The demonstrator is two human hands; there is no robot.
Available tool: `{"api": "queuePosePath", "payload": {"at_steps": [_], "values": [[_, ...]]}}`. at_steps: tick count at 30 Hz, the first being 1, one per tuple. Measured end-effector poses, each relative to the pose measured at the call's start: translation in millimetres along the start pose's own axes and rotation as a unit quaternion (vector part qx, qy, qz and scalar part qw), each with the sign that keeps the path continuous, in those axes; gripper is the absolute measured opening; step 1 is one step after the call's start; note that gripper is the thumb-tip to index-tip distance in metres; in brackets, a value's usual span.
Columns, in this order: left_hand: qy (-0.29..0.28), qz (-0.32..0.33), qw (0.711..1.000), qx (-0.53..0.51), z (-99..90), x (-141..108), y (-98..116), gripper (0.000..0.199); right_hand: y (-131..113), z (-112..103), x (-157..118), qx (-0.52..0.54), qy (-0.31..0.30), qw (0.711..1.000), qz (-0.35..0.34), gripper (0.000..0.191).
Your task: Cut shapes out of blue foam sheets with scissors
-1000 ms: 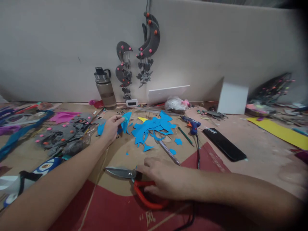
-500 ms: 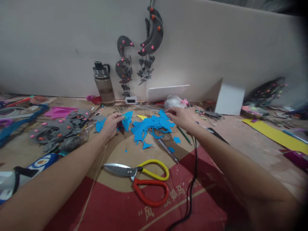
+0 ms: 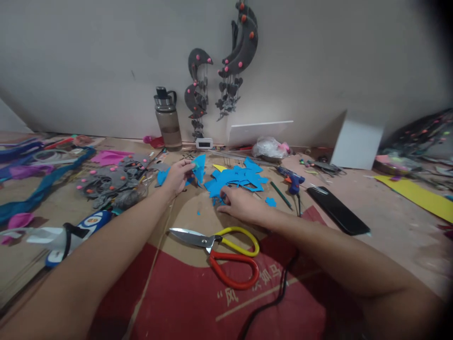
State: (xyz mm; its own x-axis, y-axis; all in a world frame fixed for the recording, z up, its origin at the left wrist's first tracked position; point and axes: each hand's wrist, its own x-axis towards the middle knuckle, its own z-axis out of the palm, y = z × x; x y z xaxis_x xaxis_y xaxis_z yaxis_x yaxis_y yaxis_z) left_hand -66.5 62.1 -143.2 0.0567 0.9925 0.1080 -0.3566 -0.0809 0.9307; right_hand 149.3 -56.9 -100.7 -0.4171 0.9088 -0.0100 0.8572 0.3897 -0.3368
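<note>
My left hand [image 3: 180,175] is closed on a blue felt piece [image 3: 199,168], which it holds upright left of a heap of blue felt scraps [image 3: 231,178]. At the near edge of that heap is my right hand [image 3: 240,204], its fingers curled in close to the scraps. Whatever lies between those fingertips, if anything, is hidden. Scissors [image 3: 212,242] with one yellow and one red handle lie below both hands, their blades pointing left. A small blue felt flower [image 3: 271,202] and a green pencil [image 3: 281,195] are to the right of the heap.
A phone [image 3: 338,210] and a blue glue gun [image 3: 292,179] with a black cord lie on the right. On the left are grey felt pieces with pompoms [image 3: 113,179] and a blue-and-white package [image 3: 79,236]. A bottle [image 3: 168,125] stands by the wall, near hanging moon ornaments [image 3: 244,47].
My right hand has moved from the heap's far right side to its near edge. The view has swung left, so the phone and glue gun now show more. My left hand keeps the blue felt piece.
</note>
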Motion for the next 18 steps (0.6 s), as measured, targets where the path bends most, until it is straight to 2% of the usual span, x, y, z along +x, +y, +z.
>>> {"api": "queuePosePath", "payload": {"at_steps": [2, 6, 9, 12, 16, 18], "values": [[-0.004, -0.002, 1.0, -0.001, 0.7, -2, 1, 0.027, 1, 2, 1, 0.028, -0.012, 0.999, 0.023, 0.021], [-0.013, -0.005, 1.0, 0.014, 2.6, -6, 3, 0.028, 7, -4, 3, 0.096, -0.011, 0.994, 0.045, 0.027], [-0.048, -0.018, 0.997, 0.05, 3.5, -12, 3, 0.029, 11, -18, 0, 0.132, 0.011, 0.99, 0.041, 0.027], [-0.097, -0.017, 0.988, 0.116, 3.4, -16, 6, 0.026, 12, -32, -9, 0.128, 0.032, 0.991, 0.033, 0.017], [-0.19, -0.011, 0.949, 0.251, 8.7, -16, 19, 0.018, 16, -38, -25, 0.095, 0.036, 0.995, 0.023, 0.011], [-0.203, 0.032, 0.92, 0.335, 15.8, -14, 30, 0.017, 19, -38, -32, 0.074, 0.053, 0.996, 0.025, 0.014]]}}
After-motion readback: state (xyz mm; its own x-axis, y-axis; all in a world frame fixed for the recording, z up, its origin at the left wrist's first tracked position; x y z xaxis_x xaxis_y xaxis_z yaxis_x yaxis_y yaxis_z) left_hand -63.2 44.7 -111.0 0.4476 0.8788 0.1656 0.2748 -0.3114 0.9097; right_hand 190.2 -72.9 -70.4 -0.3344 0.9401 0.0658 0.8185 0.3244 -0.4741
